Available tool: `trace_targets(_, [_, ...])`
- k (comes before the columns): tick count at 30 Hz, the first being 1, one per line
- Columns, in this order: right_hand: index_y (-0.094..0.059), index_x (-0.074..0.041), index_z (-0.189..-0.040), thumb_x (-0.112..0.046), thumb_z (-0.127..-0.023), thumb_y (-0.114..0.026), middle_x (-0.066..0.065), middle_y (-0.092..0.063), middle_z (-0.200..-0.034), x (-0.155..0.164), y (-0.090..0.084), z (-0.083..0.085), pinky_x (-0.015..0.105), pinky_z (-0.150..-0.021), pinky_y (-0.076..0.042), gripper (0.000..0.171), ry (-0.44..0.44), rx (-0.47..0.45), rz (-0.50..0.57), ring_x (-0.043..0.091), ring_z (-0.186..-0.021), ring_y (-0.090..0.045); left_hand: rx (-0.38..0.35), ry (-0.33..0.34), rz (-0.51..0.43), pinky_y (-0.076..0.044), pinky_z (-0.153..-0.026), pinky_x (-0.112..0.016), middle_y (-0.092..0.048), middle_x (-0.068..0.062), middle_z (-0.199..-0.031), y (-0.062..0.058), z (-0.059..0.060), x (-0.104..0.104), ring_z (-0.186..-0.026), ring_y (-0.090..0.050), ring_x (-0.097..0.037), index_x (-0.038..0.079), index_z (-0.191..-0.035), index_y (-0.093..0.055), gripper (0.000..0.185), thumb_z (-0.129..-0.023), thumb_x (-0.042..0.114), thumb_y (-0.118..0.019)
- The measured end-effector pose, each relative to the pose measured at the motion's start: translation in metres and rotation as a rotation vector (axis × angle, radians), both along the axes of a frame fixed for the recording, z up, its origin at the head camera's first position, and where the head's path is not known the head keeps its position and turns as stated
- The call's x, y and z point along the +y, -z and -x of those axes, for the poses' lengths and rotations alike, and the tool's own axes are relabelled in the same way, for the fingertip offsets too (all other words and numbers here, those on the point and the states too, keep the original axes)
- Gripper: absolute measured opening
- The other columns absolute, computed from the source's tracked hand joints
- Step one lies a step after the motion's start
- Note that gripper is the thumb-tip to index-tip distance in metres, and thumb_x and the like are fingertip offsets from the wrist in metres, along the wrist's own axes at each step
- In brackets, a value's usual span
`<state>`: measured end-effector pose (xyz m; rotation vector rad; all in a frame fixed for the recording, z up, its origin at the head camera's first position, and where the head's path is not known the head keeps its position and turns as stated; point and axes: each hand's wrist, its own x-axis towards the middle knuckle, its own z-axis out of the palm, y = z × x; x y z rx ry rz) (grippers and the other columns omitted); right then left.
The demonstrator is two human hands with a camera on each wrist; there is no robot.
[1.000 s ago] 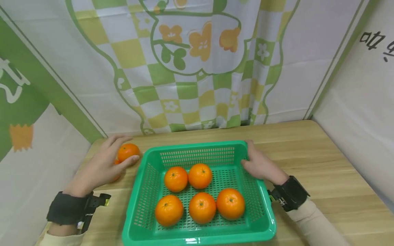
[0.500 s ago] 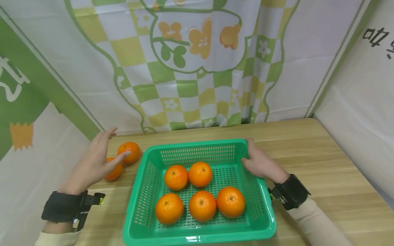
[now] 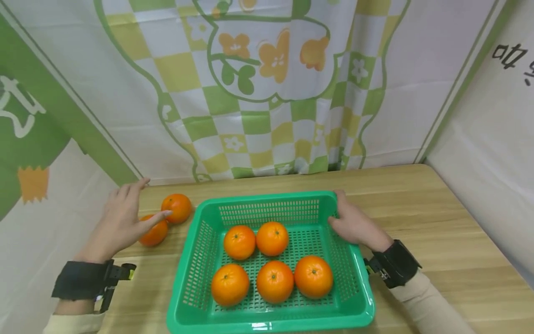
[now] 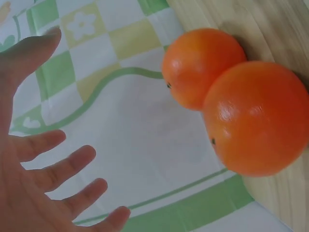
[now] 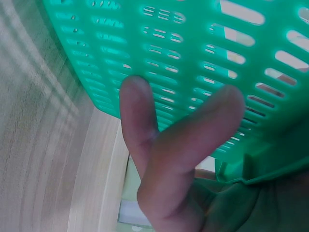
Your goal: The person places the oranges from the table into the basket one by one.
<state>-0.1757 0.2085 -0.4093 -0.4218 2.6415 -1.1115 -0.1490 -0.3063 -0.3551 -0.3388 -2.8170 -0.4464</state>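
The basket (image 3: 267,320) is showing solid green with a perforated slot pattern. The oranges (image 3: 271,280) are showing glossy orange. The tabletop (image 3: 438,222) is showing pale wood grain. The backdrop (image 3: 258,93) is displaying green, yellow and white checks with orange flowers. The wrist straps (image 3: 396,262) are showing black

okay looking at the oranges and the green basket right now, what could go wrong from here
The two loose oranges sit touching each other near the table's left edge; the open left hand could nudge one so it rolls off. The right hand holds only the green basket's right wall, so a bump from the left might slide or tilt it and shift the five oranges inside.
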Motion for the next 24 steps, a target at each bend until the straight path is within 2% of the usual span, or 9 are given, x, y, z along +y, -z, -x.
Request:
trace_targets(6, [-0.008, 0.009, -0.159, -0.008, -0.104, -0.051, 0.040, -0.058, -0.135, 0.003, 0.000, 0.000, 0.034, -0.075, -0.057, 0.072, 0.001, 0.009, -0.007, 0.030, -0.095, -0.064, -0.063, -0.057, 0.040, -0.035, -0.098, -0.082, -0.043, -0.043, -0.143, 0.005, 0.004, -0.004, -0.129, -0.034, -0.065, -0.006, -0.158, -0.033, 0.099, -0.091, 0.050, -0.080])
trace_targets(9, [-0.009, 0.009, -0.160, -0.009, -0.104, -0.052, 0.041, -0.057, -0.136, 0.000, 0.000, 0.001, 0.035, -0.074, -0.057, 0.072, -0.013, 0.014, -0.008, 0.031, -0.096, -0.065, -0.085, -0.074, 0.034, -0.034, -0.098, -0.081, -0.041, -0.043, -0.143, 0.008, 0.001, -0.008, -0.130, -0.032, -0.065, -0.007, -0.158, -0.032, 0.101, -0.091, 0.050, -0.080])
trace_targets(14, [-0.011, 0.009, -0.159, -0.007, -0.103, -0.051, 0.041, -0.057, -0.136, -0.002, 0.000, 0.001, 0.035, -0.073, -0.059, 0.070, -0.022, 0.005, 0.017, 0.031, -0.096, -0.065, -0.154, -0.085, 0.029, -0.035, -0.100, -0.081, -0.037, -0.047, -0.146, 0.012, 0.001, -0.013, -0.129, -0.032, -0.067, -0.011, -0.159, -0.026, 0.106, -0.091, 0.051, -0.079])
trace_targets(17, [-0.010, 0.010, -0.159, -0.006, -0.104, -0.050, 0.042, -0.054, -0.139, -0.002, 0.000, 0.001, 0.037, -0.078, -0.060, 0.071, -0.024, 0.003, 0.019, 0.033, -0.101, -0.065, -0.192, -0.095, 0.030, -0.036, -0.101, -0.084, -0.034, -0.048, -0.150, 0.015, 0.003, -0.015, -0.130, -0.031, -0.069, -0.010, -0.160, -0.024, 0.108, -0.092, 0.055, -0.077])
trace_targets(20, [-0.007, 0.010, -0.160, -0.007, -0.104, -0.050, 0.043, -0.052, -0.142, -0.001, 0.000, 0.002, 0.039, -0.081, -0.060, 0.072, -0.025, -0.001, 0.017, 0.035, -0.106, -0.064, -0.203, -0.102, 0.040, -0.036, -0.101, -0.086, -0.033, -0.048, -0.151, 0.018, 0.004, -0.016, -0.131, -0.032, -0.070, -0.009, -0.160, -0.025, 0.109, -0.091, 0.057, -0.077])
trace_targets(24, [-0.006, 0.009, -0.161, -0.008, -0.105, -0.050, 0.042, -0.054, -0.140, -0.001, 0.001, 0.002, 0.036, -0.077, -0.060, 0.073, -0.018, -0.014, 0.013, 0.032, -0.101, -0.066, -0.211, -0.104, 0.082, -0.038, -0.098, -0.086, -0.034, -0.048, -0.151, 0.022, 0.005, -0.019, -0.127, -0.034, -0.072, -0.015, -0.155, -0.031, 0.108, -0.091, 0.059, -0.076])
